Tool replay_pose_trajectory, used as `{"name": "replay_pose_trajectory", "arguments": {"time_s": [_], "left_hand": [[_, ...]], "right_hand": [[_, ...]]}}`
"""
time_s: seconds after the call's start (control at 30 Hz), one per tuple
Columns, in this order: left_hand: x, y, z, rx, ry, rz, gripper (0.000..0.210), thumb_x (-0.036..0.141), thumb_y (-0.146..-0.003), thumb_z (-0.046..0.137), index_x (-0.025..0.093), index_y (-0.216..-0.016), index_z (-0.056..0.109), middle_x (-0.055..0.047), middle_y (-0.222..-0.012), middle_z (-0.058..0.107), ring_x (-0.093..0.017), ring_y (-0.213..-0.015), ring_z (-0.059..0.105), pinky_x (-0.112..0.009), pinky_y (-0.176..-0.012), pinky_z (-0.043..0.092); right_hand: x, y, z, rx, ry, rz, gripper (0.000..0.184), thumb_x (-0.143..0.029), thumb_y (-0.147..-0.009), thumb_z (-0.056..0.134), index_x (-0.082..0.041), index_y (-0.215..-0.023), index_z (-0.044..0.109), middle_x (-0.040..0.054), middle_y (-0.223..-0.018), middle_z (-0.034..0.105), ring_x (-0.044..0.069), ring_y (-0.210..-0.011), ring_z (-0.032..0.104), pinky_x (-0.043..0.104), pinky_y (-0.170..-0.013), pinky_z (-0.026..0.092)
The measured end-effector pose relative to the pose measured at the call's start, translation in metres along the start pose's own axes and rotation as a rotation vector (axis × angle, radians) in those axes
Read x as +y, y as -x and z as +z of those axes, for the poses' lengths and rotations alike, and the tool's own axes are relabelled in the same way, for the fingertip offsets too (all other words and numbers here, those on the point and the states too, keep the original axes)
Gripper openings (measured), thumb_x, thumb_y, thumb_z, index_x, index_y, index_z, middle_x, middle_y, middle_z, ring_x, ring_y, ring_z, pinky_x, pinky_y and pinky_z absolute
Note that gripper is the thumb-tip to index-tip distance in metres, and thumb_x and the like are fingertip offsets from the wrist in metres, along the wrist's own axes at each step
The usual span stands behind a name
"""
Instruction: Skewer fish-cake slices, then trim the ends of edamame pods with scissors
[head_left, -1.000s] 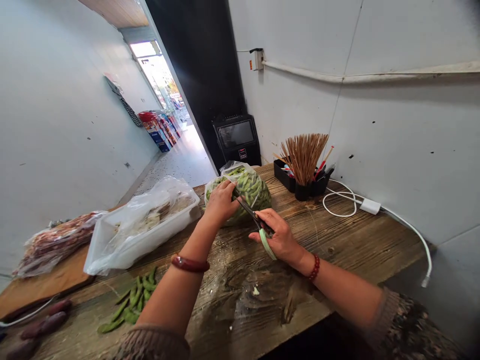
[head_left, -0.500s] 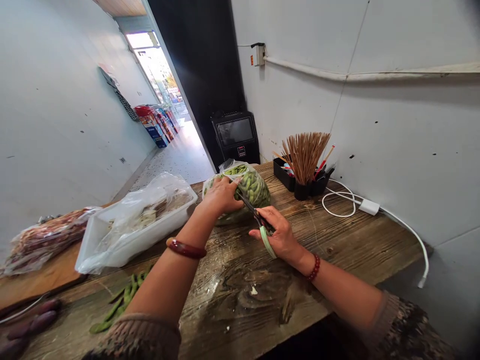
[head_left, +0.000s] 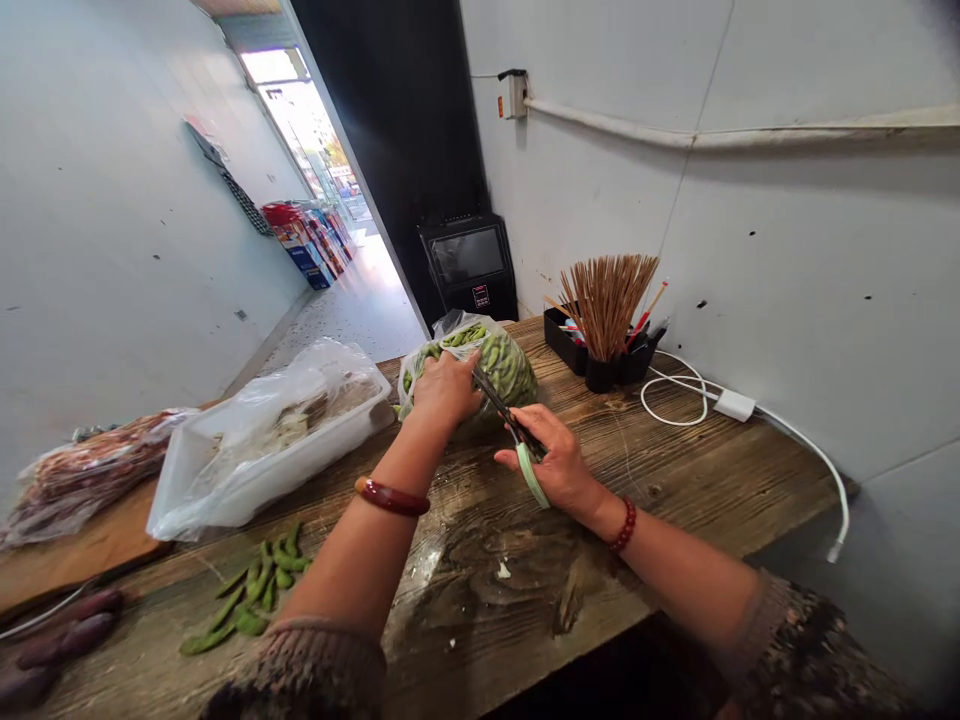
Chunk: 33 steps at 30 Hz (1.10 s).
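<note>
A clear plastic bag of green edamame pods (head_left: 511, 372) stands at the table's far edge, its mouth open. Over the near side of that mouth lies my left hand (head_left: 448, 388), its fingers curled down among the pods and plastic. The fingertips are hidden, so what they grip cannot be made out. My right hand (head_left: 551, 455) is closed round scissors (head_left: 531, 477) with pale green handles. Their dark blades point up and left, with the tip close to my left hand's fingers. Several loose edamame pods (head_left: 259, 585) lie on the wood left of my left forearm.
Left of the bag, a white plastic tub (head_left: 270, 478) holds something under clear film. Beyond it, a bagged reddish food (head_left: 97, 470) rests on a wooden board (head_left: 97, 555). Brown sticks (head_left: 609, 305) stand in a black holder, near a white cable (head_left: 806, 450). Purple items (head_left: 67, 640) lie front left.
My left hand has drawn its fingers in over the bag, and its forearm has shifted right, showing more of the loose pods. The scissors stay in my right hand.
</note>
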<state>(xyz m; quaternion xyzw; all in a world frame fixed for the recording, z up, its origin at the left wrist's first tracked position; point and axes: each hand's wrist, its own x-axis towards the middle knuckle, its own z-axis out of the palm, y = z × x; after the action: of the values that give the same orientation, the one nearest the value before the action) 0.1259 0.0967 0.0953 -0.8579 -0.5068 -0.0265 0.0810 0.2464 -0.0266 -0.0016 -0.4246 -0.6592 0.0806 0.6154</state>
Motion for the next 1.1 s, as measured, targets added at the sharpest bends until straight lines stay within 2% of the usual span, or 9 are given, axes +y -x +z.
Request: {"name": "replay_pose_trajectory", "arguments": {"time_s": [0.13,0.33,0.43,0.5,0.63,0.73,0.87,1.0,1.1], "left_hand": [[0.002,0.003,0.004,0.016,0.026,0.01,0.064,0.04,-0.079,0.058,0.032,-0.141,0.045,-0.016,-0.126,0.053,-0.038,-0.111,0.051,-0.046,-0.084,0.047],[-0.005,0.012,0.019,0.289,0.192,-0.024,0.037,0.023,-0.078,0.057,0.023,-0.113,0.067,-0.012,-0.103,0.063,-0.031,-0.1,0.056,-0.041,-0.082,0.048],[-0.016,0.017,0.023,0.451,0.459,-0.049,0.031,0.018,-0.072,0.059,0.021,-0.101,0.068,-0.007,-0.095,0.066,-0.024,-0.091,0.06,-0.036,-0.083,0.047],[-0.024,0.023,0.024,0.544,0.696,-0.104,0.027,0.021,-0.071,0.061,0.02,-0.097,0.067,-0.003,-0.087,0.066,-0.019,-0.08,0.06,-0.031,-0.078,0.048],[-0.034,0.055,0.031,0.628,1.083,-0.213,0.026,0.031,-0.071,0.065,0.019,-0.094,0.064,0.001,-0.078,0.063,-0.013,-0.068,0.057,-0.025,-0.067,0.047],[-0.033,0.092,0.043,0.566,1.123,-0.244,0.026,0.032,-0.072,0.067,0.02,-0.094,0.064,0.002,-0.079,0.062,-0.012,-0.068,0.056,-0.023,-0.066,0.046],[-0.029,0.135,0.061,0.388,0.963,-0.178,0.021,0.027,-0.074,0.065,0.02,-0.094,0.065,0.0,-0.082,0.064,-0.015,-0.074,0.059,-0.026,-0.071,0.048],[-0.029,0.152,0.071,0.203,0.832,0.003,0.022,0.023,-0.074,0.065,0.019,-0.096,0.068,-0.007,-0.097,0.066,-0.021,-0.093,0.061,-0.034,-0.086,0.048],[-0.034,0.153,0.07,0.145,0.891,0.054,0.031,0.027,-0.075,0.066,0.019,-0.106,0.068,-0.011,-0.113,0.065,-0.024,-0.109,0.058,-0.038,-0.096,0.045]], "right_hand": [[-0.002,0.0,0.0,-0.007,0.0,0.007,0.044,-0.034,-0.082,0.071,-0.021,-0.122,0.057,0.0066,-0.1,0.06,0.018,-0.09,0.06,0.032,-0.078,0.054],[-0.001,0.0,0.0,0.003,-0.015,0.003,0.043,-0.033,-0.081,0.072,-0.02,-0.12,0.058,0.007,-0.099,0.06,0.018,-0.089,0.061,0.032,-0.079,0.054],[-0.003,-0.001,-0.001,0.007,-0.023,0.0,0.044,-0.033,-0.081,0.073,-0.02,-0.121,0.058,0.007,-0.099,0.061,0.019,-0.09,0.061,0.032,-0.079,0.054],[-0.004,-0.001,-0.001,0.011,-0.033,0.002,0.043,-0.033,-0.082,0.072,-0.02,-0.121,0.058,0.0072,-0.099,0.061,0.019,-0.089,0.061,0.033,-0.079,0.054],[-0.005,-0.001,-0.002,0.004,-0.037,-0.002,0.043,-0.032,-0.081,0.072,-0.02,-0.12,0.059,0.0079,-0.1,0.061,0.019,-0.088,0.062,0.034,-0.08,0.054],[-0.005,0.001,-0.001,-0.005,-0.023,-0.003,0.045,-0.033,-0.081,0.073,-0.021,-0.121,0.059,0.0082,-0.101,0.063,0.02,-0.089,0.062,0.035,-0.081,0.055],[-0.004,0.002,0.0,-0.014,-0.019,-0.021,0.044,-0.034,-0.081,0.072,-0.021,-0.122,0.059,0.0088,-0.103,0.063,0.019,-0.088,0.062,0.034,-0.078,0.055],[-0.002,0.005,0.001,-0.036,-0.001,-0.027,0.045,-0.035,-0.081,0.072,-0.021,-0.121,0.058,0.0085,-0.103,0.063,0.02,-0.091,0.062,0.035,-0.081,0.055],[0.001,0.007,0.001,-0.075,0.003,-0.022,0.046,-0.037,-0.082,0.071,-0.022,-0.122,0.058,0.0081,-0.104,0.063,0.02,-0.093,0.061,0.037,-0.083,0.054]]}}
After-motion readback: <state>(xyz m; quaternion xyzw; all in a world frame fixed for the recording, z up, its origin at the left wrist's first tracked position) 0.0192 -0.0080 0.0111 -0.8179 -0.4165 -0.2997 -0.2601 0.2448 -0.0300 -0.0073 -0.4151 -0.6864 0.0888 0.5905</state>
